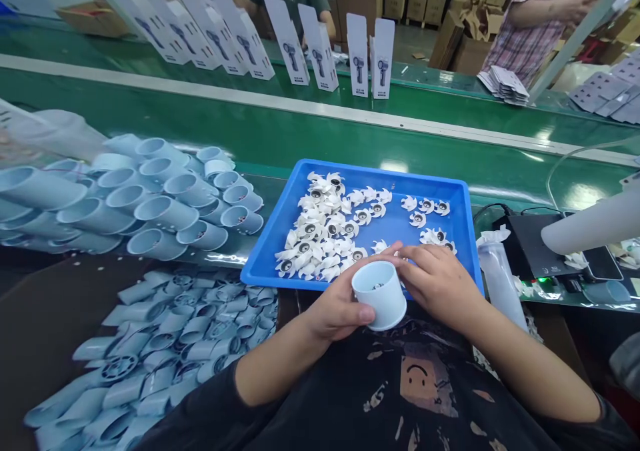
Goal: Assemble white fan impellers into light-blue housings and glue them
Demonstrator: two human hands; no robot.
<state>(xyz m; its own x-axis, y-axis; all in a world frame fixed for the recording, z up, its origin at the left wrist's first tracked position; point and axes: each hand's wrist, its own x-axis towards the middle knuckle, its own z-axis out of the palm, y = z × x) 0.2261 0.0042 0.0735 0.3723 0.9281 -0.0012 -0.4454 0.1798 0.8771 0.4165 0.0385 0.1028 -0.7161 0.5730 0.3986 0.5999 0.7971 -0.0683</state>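
The left hand's (340, 307) fingers grasp a pale-blue cup (383, 297) in front of the person's shirt; the right hand's (443, 281) fingers curl just behind it, and whether they pinch anything I cannot tell. Work looks midway: cups stand stacked (167, 214) at left, others lie heaped (170, 344) below, and many white fan wheels (320, 237) remain in the blue tray (474, 244). Beyond the green worktop (320, 131) stand white boxes (357, 57), two people and cartons (355, 11).
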